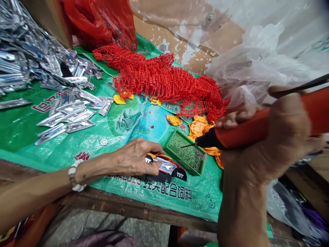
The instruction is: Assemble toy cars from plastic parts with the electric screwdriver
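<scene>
My left hand (140, 156), with a bead bracelet at the wrist, is closed round one end of a small toy car (167, 166) that has black wheels, a silver top and orange edges. In my right hand (280, 137) is a red electric screwdriver (246, 128) with a black nose. Its thin bit points left, over a green tray (191, 168) whose perforated floor holds many tiny screws (198, 158). The tray sits just beyond the car. The bit appears above the tray; whether it touches a screw I cannot tell.
Red plastic frames (164, 79) are heaped behind the tray, with orange shell pieces (199, 127) beside it. Shiny silver parts (69, 113) spread over the left of the green sheet (115, 185). A red bag (102, 24) and clear plastic bags (249, 65) stand behind.
</scene>
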Available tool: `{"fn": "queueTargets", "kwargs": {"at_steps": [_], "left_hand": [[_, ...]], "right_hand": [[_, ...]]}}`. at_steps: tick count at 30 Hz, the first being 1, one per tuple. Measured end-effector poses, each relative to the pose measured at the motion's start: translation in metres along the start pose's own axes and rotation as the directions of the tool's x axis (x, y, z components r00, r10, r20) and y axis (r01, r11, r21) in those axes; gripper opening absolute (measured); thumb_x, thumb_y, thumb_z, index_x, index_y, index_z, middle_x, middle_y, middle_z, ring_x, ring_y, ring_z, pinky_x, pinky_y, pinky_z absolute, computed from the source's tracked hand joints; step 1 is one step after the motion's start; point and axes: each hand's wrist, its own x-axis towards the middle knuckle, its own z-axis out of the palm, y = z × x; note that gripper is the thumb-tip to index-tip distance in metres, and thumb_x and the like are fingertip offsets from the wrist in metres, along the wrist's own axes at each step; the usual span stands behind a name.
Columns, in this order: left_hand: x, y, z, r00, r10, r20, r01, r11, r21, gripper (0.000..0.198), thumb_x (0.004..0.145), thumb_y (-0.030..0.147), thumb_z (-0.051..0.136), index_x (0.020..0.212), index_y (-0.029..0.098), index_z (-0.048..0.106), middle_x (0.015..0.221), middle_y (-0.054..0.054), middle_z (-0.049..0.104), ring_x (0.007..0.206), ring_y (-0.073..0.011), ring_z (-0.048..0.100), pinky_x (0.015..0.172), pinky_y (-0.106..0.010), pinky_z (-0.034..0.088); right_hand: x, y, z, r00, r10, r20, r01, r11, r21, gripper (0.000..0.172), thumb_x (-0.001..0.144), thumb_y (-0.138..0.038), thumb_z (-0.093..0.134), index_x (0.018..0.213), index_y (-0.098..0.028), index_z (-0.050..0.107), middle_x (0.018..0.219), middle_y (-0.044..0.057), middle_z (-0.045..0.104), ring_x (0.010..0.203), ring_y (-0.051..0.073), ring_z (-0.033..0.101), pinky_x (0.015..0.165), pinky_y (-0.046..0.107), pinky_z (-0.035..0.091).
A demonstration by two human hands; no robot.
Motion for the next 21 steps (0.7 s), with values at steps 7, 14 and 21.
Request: {"fn": "queueTargets", "kwargs": {"at_steps": [7, 14, 21], "left_hand": [[-0.002, -0.002, 0.001, 0.999, 0.045, -0.007, -0.044, 0.993, 0.108, 0.034, 0.089, 0.034, 0.055, 0.111, 0.018, 0.075, 0.092, -0.005, 0.077, 0.08, -0.021, 0.067, 0.073, -0.027, 0.047], [-0.003, -0.002, -0.005, 0.993, 0.116, 0.017, -0.117, 0.987, 0.109, 0.035, 0.095, 0.033, 0.05, 0.119, 0.02, 0.072, 0.101, -0.005, 0.076, 0.09, -0.0204, 0.068, 0.08, -0.025, 0.048], [0.0, -0.011, 0.002, 0.983, 0.18, -0.028, -0.174, 0.973, 0.152, 0.03, 0.088, 0.026, 0.06, 0.111, 0.016, 0.074, 0.099, -0.009, 0.077, 0.088, -0.0217, 0.07, 0.077, -0.025, 0.049]], "right_hand": [[-0.014, -0.027, 0.011, 0.983, 0.129, 0.128, -0.146, 0.98, 0.132, 0.023, 0.094, -0.027, 0.056, 0.082, -0.021, 0.074, 0.062, -0.002, 0.054, 0.049, 0.008, 0.051, 0.042, 0.023, 0.045], [-0.028, -0.026, 0.02, 0.985, 0.084, 0.153, -0.103, 0.988, 0.118, 0.021, 0.091, -0.039, 0.059, 0.083, -0.027, 0.074, 0.059, -0.003, 0.049, 0.044, 0.01, 0.049, 0.036, 0.025, 0.037], [-0.029, -0.027, 0.02, 0.984, 0.061, 0.168, -0.087, 0.985, 0.151, 0.022, 0.093, -0.035, 0.059, 0.087, -0.02, 0.075, 0.06, -0.004, 0.047, 0.047, 0.008, 0.047, 0.042, 0.025, 0.04]]}}
